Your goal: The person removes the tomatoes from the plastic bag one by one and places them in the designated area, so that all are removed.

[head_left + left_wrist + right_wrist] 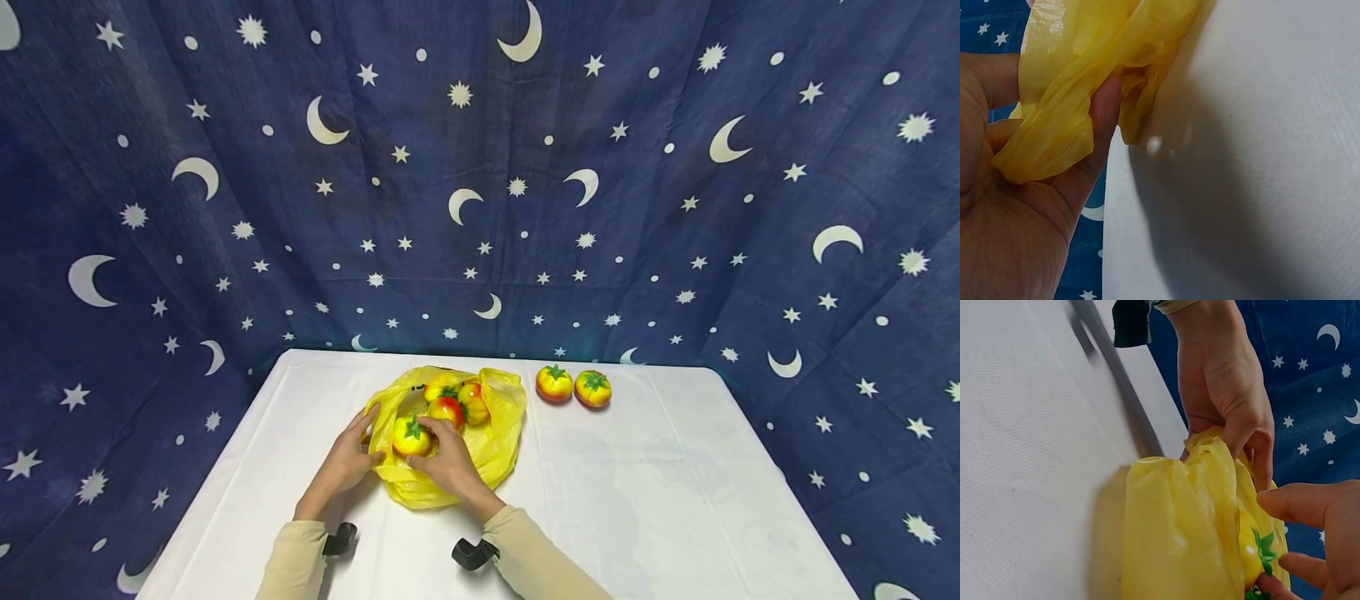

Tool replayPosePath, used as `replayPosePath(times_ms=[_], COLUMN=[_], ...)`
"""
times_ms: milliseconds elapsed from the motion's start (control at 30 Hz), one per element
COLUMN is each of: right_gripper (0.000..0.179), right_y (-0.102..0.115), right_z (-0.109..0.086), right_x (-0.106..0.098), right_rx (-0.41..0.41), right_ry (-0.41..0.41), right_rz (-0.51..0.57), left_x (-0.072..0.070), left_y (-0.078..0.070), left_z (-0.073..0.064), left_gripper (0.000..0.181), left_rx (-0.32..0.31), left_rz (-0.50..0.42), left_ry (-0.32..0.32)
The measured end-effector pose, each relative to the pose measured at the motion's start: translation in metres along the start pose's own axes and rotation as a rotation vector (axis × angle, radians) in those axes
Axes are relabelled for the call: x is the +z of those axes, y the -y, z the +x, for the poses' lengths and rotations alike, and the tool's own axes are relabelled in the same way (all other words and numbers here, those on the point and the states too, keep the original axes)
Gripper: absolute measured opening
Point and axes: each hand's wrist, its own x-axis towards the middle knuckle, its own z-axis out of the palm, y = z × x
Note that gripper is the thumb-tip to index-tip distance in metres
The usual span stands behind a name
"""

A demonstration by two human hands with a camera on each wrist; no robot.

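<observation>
A yellow plastic bag (498,450) lies on the table with its mouth spread wide, holding several red-and-yellow toy tomatoes (447,411). My left hand (350,457) grips the bag's left edge, the film pinched between thumb and fingers (1105,103). Over the bag's mouth, my right hand (450,460) is beside the nearest tomato (408,438), which has a green leafy top. Its fingertips meet that tomato's leafy side, while the right thumb (1279,501) stands out straight by the bag's rim.
Two more toy tomatoes, one on the left (554,384) and one on the right (593,389), stand side by side beyond the bag. White cloth covers the table (697,500). A dark blue curtain (645,275) with moons and stars hangs behind the table's far edge.
</observation>
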Motion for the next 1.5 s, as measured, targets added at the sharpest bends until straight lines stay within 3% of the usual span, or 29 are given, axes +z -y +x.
replayPosePath(times_ms=[400, 600, 1133, 1500], right_gripper=[0.062, 0.066, 0.066, 0.065], right_y=[-0.002, -0.001, -0.006, -0.005], right_z=[0.0, 0.002, 0.005, 0.003], right_x=[0.01, 0.013, 0.024, 0.021], right_rx=[0.012, 0.071, 0.127, 0.117], right_ry=[-0.024, -0.055, -0.103, -0.09], right_rz=[-0.054, -0.044, -0.008, 0.005], left_x=[0.002, 0.001, 0.001, 0.0], left_y=[0.002, 0.002, 0.002, 0.003], left_z=[-0.001, 0.0, -0.003, -0.003], left_gripper=[0.086, 0.087, 0.088, 0.088], left_rx=[0.009, 0.014, 0.018, 0.025], left_rz=[-0.007, 0.0, 0.007, 0.004], left_ry=[-0.01, -0.006, -0.016, -0.022])
